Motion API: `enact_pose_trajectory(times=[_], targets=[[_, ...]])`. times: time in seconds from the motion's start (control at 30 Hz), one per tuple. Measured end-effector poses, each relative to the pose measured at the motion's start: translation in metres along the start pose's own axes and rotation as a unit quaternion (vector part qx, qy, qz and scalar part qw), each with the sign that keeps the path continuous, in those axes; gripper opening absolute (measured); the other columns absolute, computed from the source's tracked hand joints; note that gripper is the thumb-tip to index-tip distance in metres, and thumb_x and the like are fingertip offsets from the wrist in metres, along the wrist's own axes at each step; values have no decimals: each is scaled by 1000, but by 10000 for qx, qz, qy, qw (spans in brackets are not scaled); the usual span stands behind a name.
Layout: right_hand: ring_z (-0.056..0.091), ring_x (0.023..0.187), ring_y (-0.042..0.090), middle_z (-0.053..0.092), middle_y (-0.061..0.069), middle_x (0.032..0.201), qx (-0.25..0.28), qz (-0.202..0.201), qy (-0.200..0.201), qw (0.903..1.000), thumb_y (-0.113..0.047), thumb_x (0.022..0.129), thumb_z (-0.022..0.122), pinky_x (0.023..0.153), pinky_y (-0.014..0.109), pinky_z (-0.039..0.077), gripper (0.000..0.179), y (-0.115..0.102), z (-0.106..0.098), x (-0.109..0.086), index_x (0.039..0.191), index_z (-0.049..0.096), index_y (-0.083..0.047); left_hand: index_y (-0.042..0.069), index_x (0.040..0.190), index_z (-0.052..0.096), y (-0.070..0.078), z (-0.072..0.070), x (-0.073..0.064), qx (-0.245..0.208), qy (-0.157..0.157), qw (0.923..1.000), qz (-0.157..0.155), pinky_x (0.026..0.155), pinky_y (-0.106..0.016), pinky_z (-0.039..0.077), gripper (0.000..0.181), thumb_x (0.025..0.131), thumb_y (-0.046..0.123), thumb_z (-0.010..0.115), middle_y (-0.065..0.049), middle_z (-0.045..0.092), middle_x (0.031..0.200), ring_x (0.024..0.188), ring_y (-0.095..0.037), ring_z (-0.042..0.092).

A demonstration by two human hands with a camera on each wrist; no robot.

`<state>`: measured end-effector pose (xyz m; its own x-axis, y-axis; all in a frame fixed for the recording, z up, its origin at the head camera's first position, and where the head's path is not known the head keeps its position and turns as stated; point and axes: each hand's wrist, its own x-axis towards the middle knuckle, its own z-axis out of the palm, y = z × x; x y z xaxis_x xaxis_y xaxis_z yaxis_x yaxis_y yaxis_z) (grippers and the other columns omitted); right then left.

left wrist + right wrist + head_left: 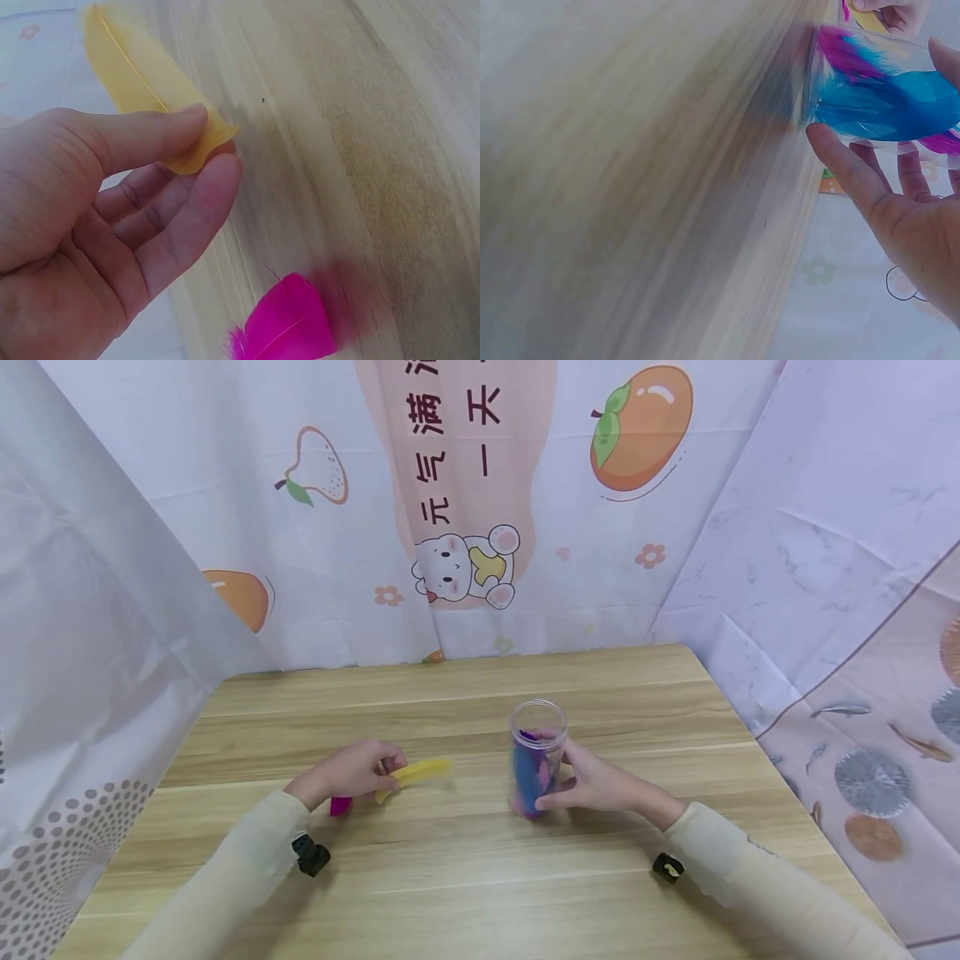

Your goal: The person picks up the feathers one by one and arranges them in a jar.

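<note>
Between thumb and fingers, my left hand (365,768) pinches a yellow feather (423,770) near one end, above the table. In the left wrist view the yellow feather (135,67) points up and away from the fingertips. A magenta feather (291,324) lies on the table below that hand, partly hidden by it in the head view. My right hand (596,777) grips the side of a clear plastic cup (537,727), which stands upright on the table. Inside the cup are blue feathers (889,105) and magenta feathers (847,56).
The wooden table (480,877) has its far edge against a printed curtain (337,568). More curtain hangs at the left and right sides. A small black device (310,854) sits on the left wrist, another black device (667,867) on the right.
</note>
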<state>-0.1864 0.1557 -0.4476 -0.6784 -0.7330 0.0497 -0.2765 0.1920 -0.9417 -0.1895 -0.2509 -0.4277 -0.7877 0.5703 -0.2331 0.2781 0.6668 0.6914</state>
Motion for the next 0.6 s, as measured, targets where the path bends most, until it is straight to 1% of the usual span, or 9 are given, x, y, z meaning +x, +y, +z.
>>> enact_pose_trajectory(times=[0.07, 0.4, 0.6], targets=[[40, 135, 39, 32, 11, 153, -4, 32, 10, 10000, -12, 84, 85, 86, 41, 59, 94, 0, 0, 0, 154, 24, -24, 5, 99, 65, 0, 0, 0, -9, -2, 10000, 22, 56, -37, 59, 12, 91, 1, 74, -2, 64, 88, 65, -16, 65], [41, 133, 42, 33, 15, 153, -25, -20, 29, 10000, -11, 84, 85, 86, 41, 59, 93, 1, 0, 0, 154, 25, -21, 4, 102, 66, -1, 1, 2, -55, 28, 10000, 7, 56, -35, 60, 13, 92, 0, 73, -3, 65, 90, 69, -17, 66], [41, 134, 41, 33, 14, 153, -3, -20, 21, 10000, -11, 85, 84, 85, 40, 59, 93, 1, 0, 0, 155, 24, -21, 4, 103, 66, 0, 0, 2, -42, 14, 10000, -14, 57, -34, 60, 13, 92, 0, 73, -2, 65, 90, 71, -15, 66]])
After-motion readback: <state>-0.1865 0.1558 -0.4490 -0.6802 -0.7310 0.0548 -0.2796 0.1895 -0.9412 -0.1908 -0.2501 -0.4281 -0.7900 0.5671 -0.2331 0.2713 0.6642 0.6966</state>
